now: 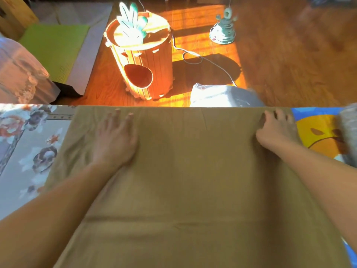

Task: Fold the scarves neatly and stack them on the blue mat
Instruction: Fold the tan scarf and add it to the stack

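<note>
A large tan scarf (193, 161) lies spread flat over the table, its far edge straight along the table's far side. My left hand (116, 140) rests flat on it, fingers straight, near the far left part. My right hand (274, 128) lies on the scarf's far right corner with its fingers bent at the cloth edge. The blue mat (316, 128), printed with an orange and yellow figure, shows at the right, partly under the scarf. A grey folded cloth (349, 132) sits on the mat at the frame's right edge.
A floral cloth (29, 147) covers the table's left side. Beyond the table, on the wooden floor, stand a pineapple-shaped wooden house (141, 60), a plastic-wrapped grey bundle (222, 95), a white cable and a small green toy (224, 29). A green mat (56, 45) lies far left.
</note>
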The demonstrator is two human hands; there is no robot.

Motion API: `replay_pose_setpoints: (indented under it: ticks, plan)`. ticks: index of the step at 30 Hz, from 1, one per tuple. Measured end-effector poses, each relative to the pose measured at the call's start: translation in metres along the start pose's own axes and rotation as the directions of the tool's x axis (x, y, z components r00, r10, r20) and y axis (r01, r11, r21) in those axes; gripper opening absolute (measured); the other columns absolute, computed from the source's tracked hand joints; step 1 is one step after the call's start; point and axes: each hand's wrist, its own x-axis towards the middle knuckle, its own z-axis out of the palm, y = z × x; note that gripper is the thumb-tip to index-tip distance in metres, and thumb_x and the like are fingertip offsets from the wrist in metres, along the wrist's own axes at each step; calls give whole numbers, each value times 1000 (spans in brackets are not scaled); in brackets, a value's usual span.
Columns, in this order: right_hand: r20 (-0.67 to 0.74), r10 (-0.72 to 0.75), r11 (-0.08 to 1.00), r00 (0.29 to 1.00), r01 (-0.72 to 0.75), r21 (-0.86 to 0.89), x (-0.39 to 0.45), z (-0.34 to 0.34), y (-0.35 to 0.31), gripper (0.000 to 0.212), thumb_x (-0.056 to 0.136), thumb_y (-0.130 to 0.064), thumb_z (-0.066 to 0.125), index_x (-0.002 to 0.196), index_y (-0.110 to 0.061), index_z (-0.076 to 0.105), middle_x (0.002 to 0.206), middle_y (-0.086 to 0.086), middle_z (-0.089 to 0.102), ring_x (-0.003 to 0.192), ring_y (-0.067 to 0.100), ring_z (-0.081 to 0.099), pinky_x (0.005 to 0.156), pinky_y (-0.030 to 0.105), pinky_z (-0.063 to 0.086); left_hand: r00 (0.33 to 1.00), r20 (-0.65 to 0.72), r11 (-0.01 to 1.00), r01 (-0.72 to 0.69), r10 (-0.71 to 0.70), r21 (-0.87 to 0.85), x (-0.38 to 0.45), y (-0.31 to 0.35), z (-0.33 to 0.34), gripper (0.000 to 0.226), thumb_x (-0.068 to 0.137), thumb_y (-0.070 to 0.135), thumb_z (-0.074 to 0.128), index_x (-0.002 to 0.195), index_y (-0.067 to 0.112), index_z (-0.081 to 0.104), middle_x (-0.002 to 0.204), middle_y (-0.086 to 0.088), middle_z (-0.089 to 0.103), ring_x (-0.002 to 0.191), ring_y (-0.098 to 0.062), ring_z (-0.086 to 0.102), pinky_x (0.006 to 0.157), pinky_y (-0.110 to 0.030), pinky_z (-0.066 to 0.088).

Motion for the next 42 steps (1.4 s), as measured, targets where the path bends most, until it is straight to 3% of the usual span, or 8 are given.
replay_pose_setpoints:
  ticks: [9,19,25,30,33,36,38,42]
  plan:
    - [247,-22,1000,969,26,-11,87,-21,-9,78,91,-59,7,134,-15,55,142,18,52,129,39,47,109,47,36,989,101,989,-116,107,89,-14,48,50,64,101,61,8,161,40,5,171,2,3,157,-19,-7,127,-46,3]
    - [556,154,988,817,-134,-77,148,0,19,67,100,-52,29,153,-13,38,161,12,30,147,30,33,119,42,25,986,145,990,-98,83,100,-10,54,43,65,101,59,15,162,37,9,170,-1,7,157,-21,-3,127,-49,4]
    - [330,175,953,928,-244,181,157,2,23,47,78,-32,60,117,-7,67,125,14,65,114,36,60,102,43,48,988,135,989,-95,79,115,-10,55,42,67,100,60,14,162,36,11,170,-1,9,157,-22,-1,127,-49,4]
    - [-55,55,538,997,17,843,86,-59,13,24,90,-4,67,109,-17,72,90,-2,65,79,8,59,69,13,46,989,122,990,-98,85,99,-9,54,42,67,99,62,13,162,37,11,170,-1,10,157,-21,-1,127,-48,2]
    - [-18,-201,224,979,64,973,-5,-102,38,34,90,7,64,111,-21,67,91,1,65,81,4,60,75,14,50,988,133,992,-87,75,90,-10,55,42,68,98,63,11,162,37,9,170,-1,8,157,-21,-3,127,-47,-1]
    - [321,-499,598,805,52,800,-85,-93,84,32,85,11,66,97,-19,68,80,-10,67,75,-2,60,73,15,46,982,177,998,-64,59,23,-10,58,33,65,100,59,26,160,37,19,170,-3,11,157,-23,1,126,-47,0]
    - [568,-393,915,723,244,321,-116,-63,110,30,85,4,58,91,-23,68,82,-15,61,85,-1,59,72,16,41,995,92,991,47,-35,-127,-19,60,11,52,95,41,43,144,25,50,157,-15,36,148,-31,26,123,-49,18]
    - [384,-280,937,880,337,-89,-131,-45,111,29,81,1,51,75,-25,63,89,-4,56,104,24,50,74,31,35,935,37,864,340,-353,-371,-67,54,-33,25,87,17,56,109,11,65,118,-20,57,109,-39,52,92,-46,43]
